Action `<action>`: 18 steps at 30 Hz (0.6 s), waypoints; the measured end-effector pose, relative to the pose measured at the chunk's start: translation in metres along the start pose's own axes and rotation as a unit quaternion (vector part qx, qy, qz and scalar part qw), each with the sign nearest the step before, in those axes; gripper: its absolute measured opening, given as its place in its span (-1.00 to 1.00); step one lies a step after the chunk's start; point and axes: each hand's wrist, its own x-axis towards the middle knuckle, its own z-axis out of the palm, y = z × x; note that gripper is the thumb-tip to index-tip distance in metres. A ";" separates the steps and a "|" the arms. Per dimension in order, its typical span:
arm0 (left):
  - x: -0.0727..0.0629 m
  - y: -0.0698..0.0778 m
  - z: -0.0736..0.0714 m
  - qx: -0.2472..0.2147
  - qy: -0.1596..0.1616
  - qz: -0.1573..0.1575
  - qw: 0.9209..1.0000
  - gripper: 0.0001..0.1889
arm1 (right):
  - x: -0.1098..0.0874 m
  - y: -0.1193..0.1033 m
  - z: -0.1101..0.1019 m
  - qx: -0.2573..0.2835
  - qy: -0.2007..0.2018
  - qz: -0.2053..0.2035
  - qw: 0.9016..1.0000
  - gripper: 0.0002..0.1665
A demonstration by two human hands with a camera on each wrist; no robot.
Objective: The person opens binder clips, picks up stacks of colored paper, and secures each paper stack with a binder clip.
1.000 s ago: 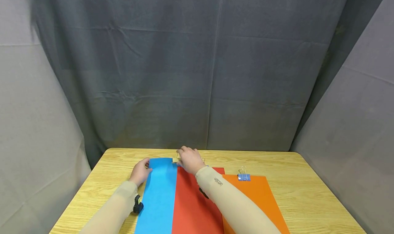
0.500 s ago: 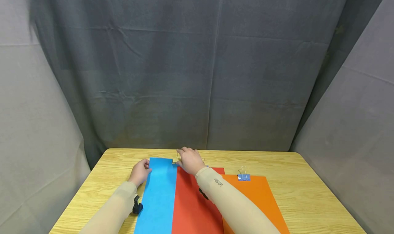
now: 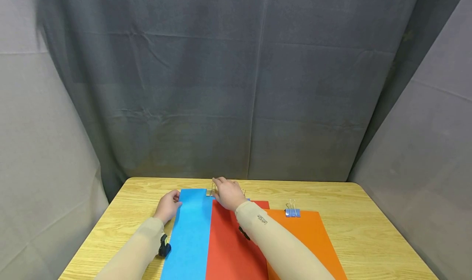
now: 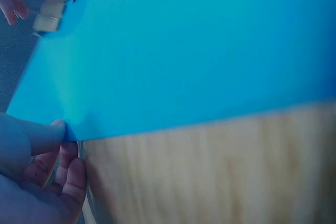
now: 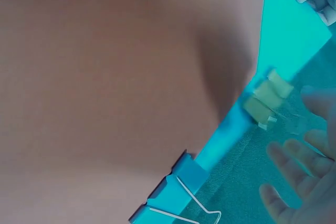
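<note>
My left hand [image 3: 167,206] pinches the left edge of a blue sheet [image 3: 189,231], thumb on top and fingers beneath, near its far corner. A yellow binder clip [image 3: 209,193] sits on the blue sheet's far edge, beside a red sheet [image 3: 234,239] that overlaps the blue one. My right hand [image 3: 229,194] hovers at this clip. In the right wrist view its fingers [image 5: 299,171] are spread and loosely bent, apart from the yellow clip [image 5: 268,98]. A blue binder clip [image 5: 173,190] grips the far edge farther right, mostly hidden by my hand in the head view.
An orange sheet [image 3: 306,235] lies at the right, partly under my right forearm. Another blue binder clip [image 3: 293,213] stands on its far edge. The wooden table [image 3: 380,235] extends to both sides, with a grey curtain [image 3: 236,108] behind it.
The yellow clip's face now lies flatter against the blue sheet's edge, and its handles have shifted slightly. My right fingers have eased a little to the right. My left hand stays nearly still.
</note>
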 end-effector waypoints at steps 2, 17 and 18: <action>0.000 0.000 0.001 0.000 0.000 0.003 1.000 -0.84 | -0.001 0.000 0.000 0.000 0.002 0.000 1.000 -0.28; 0.000 0.000 0.002 0.006 0.001 0.004 1.000 -0.84 | -0.008 0.010 -0.016 0.038 0.060 0.019 0.997 -0.45; 0.000 0.000 0.002 0.007 0.001 0.005 1.000 -0.84 | -0.010 0.011 -0.019 0.043 0.062 0.021 0.997 -0.47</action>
